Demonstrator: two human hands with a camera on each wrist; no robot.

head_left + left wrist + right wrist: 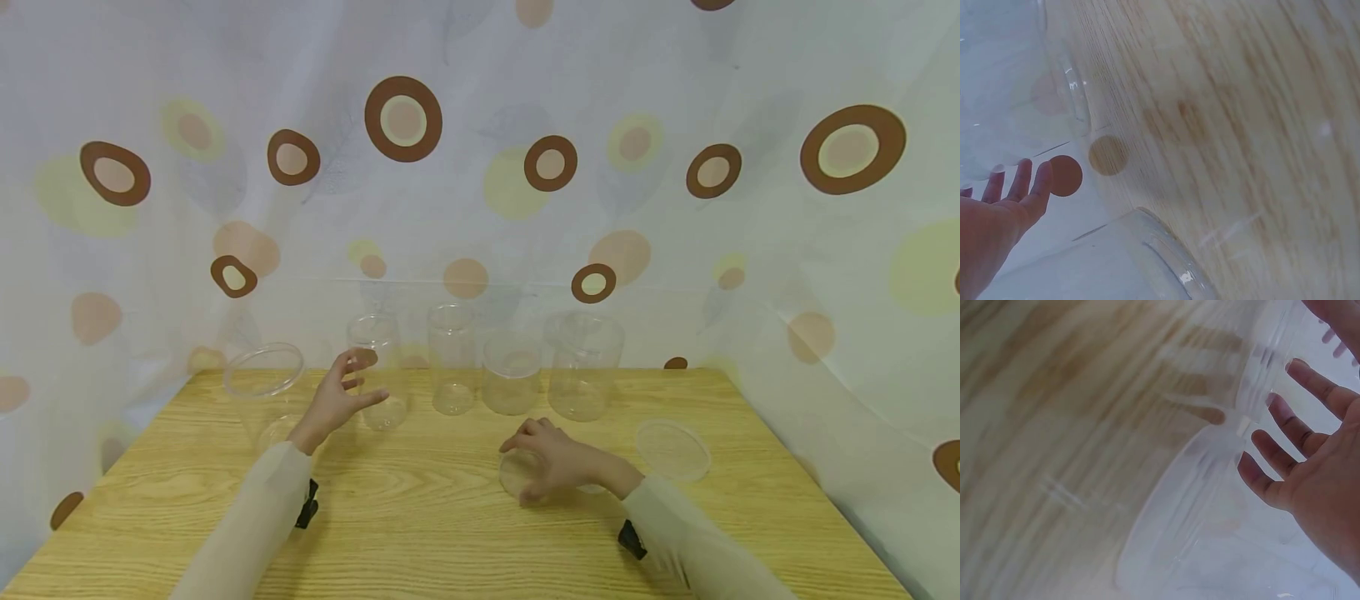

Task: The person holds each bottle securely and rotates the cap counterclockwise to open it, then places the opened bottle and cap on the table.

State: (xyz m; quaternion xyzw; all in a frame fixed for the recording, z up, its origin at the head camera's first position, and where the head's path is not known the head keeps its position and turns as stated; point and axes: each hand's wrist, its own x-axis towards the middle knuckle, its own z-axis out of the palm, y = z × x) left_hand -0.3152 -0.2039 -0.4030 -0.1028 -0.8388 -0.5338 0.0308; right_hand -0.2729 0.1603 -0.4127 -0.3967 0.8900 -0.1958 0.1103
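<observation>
In the head view my left hand (341, 400) reaches in at a tall clear plastic jar (387, 367), its thumb and fingers spread apart beside the wall. A wider clear jar (266, 383) leans outward in this view behind the left wrist. My right hand (555, 458) hovers low over a small round clear lid (516, 475) on the table, thumb and fingertips spread at the lid's edge. In the right wrist view, the fingers (1297, 431) are extended, their tips right at a clear rim (1247, 422). Another lid (592, 488) is mostly hidden under the right wrist.
A slim tall jar (452, 367), a short wide jar (512, 387) and a large jar (588, 375) stand along the table's back edge. One larger clear lid (673, 450) lies at the right. Behind the wooden table (420, 533) hangs a patterned curtain (480, 100).
</observation>
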